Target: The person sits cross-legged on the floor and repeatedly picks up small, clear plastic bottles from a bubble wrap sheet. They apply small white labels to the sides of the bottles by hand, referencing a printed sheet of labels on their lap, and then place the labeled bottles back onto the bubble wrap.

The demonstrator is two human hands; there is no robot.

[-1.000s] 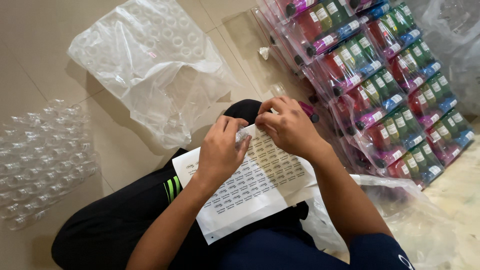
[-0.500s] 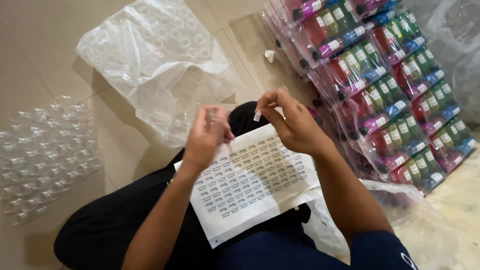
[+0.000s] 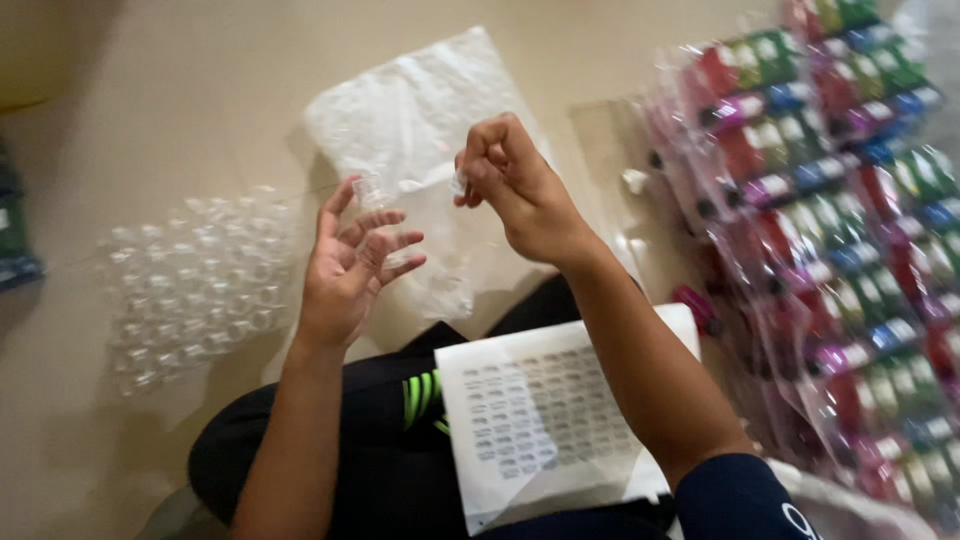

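Note:
My left hand is raised over the floor with its fingers spread, and a small clear bottle is pinched between thumb and forefinger. To its right, my right hand is closed, pinching a tiny pale sticker at its fingertips, a short gap from the bottle. A white sheet of small stickers lies on my lap below both hands, on my dark trousers.
A clear bag of small empty bottles lies on the floor at the left. A crumpled clear plastic bag lies beyond my hands. Plastic packs of coloured capped bottles are stacked along the right side.
Both hands have lifted off the sticker sheet and moved up and away from my lap. The right hand came away with a sticker, and the view has swung left.

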